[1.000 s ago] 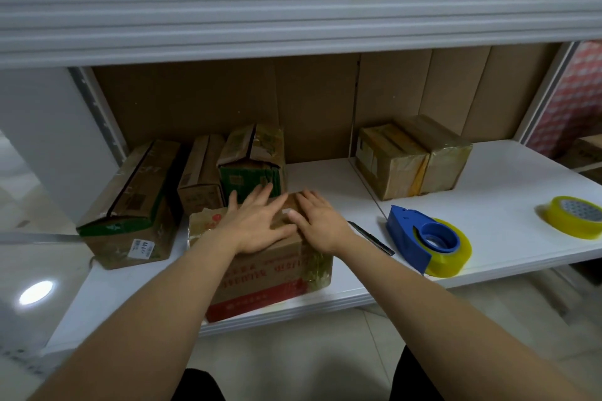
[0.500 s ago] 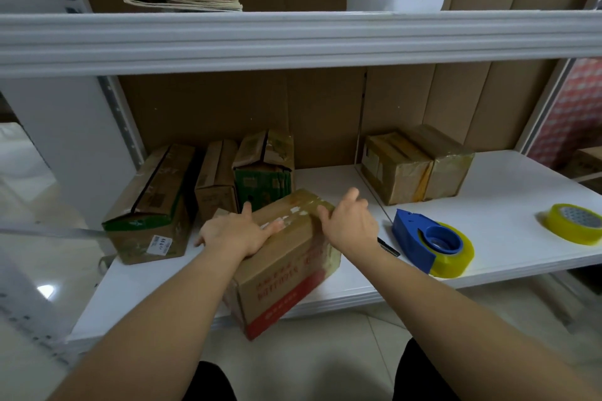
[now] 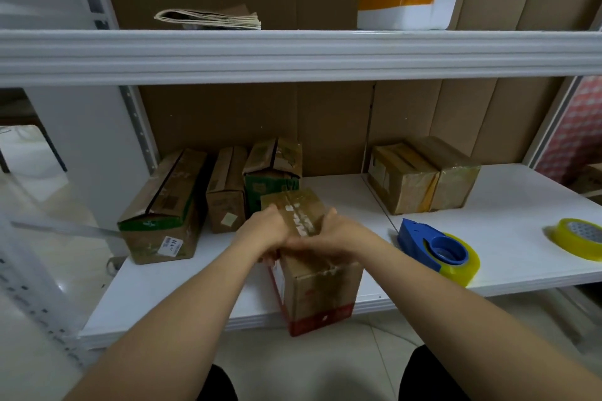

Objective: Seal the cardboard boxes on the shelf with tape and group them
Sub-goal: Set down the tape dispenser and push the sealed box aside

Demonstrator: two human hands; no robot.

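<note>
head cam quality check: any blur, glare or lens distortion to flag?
Head view: motion blur smears the left hand and right hand on the taped box; wide-angle bowing tilts the shelf upright at left and curves the upper shelf edge; glare on the floor at left; the tape dispenser stays fairly sharp.
</note>
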